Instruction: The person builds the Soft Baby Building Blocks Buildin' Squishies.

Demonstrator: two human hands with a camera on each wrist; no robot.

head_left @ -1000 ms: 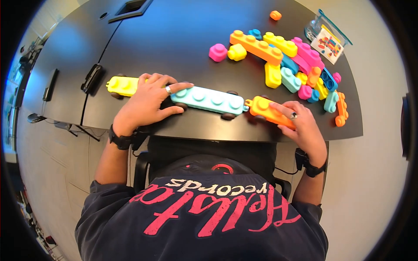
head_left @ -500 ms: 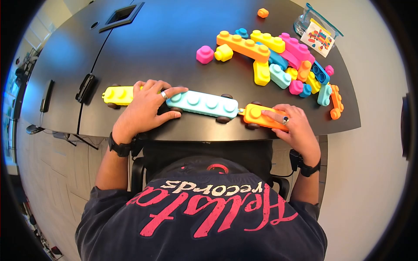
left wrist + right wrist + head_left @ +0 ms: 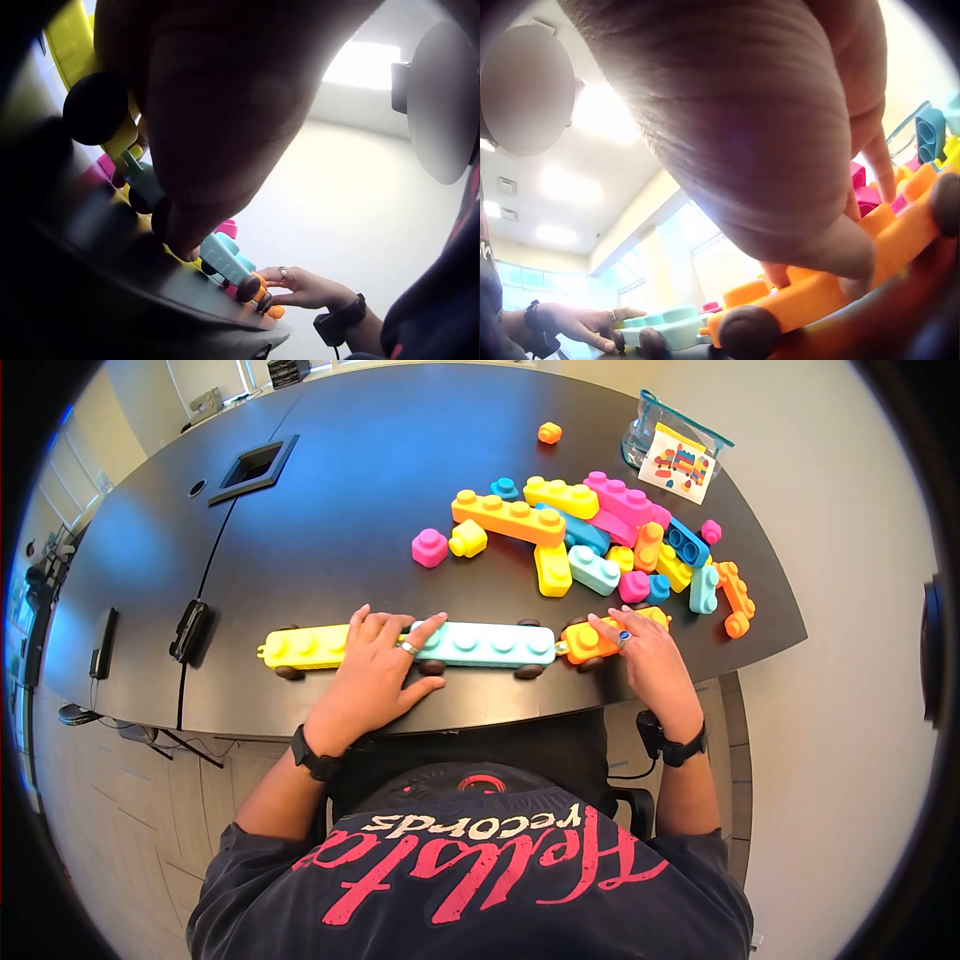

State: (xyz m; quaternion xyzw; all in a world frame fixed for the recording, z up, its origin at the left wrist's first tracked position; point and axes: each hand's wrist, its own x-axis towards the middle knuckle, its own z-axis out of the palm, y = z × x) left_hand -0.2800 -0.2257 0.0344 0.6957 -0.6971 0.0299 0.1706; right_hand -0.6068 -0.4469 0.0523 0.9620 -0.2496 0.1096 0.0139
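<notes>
The orange car (image 3: 578, 644) has swung its right end away from the person. In the head view, it sits right of the blue car (image 3: 485, 652), its long side slanting up and right. The right hand (image 3: 656, 665) is nearer. The left hand (image 3: 375, 678) has spread fingers over the blue car's left end, by the yellow car (image 3: 305, 648). The left wrist view shows the right hand past the blue car. In the right wrist view, fingers hold the orange car beside the blue car.

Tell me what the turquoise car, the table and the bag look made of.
Turquoise car: likely molded plastic, satin; evenly colored, smooth, with rounded edges. Table: perhaps laminate, semi-gloss; dark, flat, with a soft bluish sheen. Bag: probably clear vinyl, glossy; see-through and teal-edged.
</notes>
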